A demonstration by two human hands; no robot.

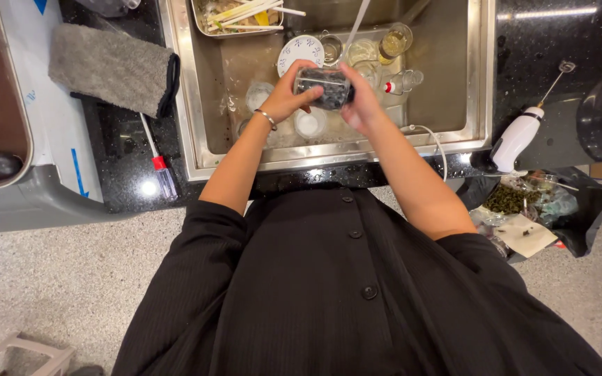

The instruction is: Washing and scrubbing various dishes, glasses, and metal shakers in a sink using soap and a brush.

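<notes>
Over the steel sink (203, 132), left hand (288, 94) and right hand (360, 101) both grip a clear drinking glass (323, 88); a grey towel (114, 67) lies on the counter's left edge.

Black table (545, 42): grey towel (109, 66) far left, red-handled screwdriver (158, 163) near left, white frother (520, 136) right.

The sink (203, 104) floor is crowded: glasses (384, 45), a patterned plate (301, 50) and a small bottle (402, 82) fill its middle, a metal tray (200, 21) its far left corner. Bare steel shows along the right wall. A grey cloth (113, 66) covers the desk (545, 49) left.
</notes>
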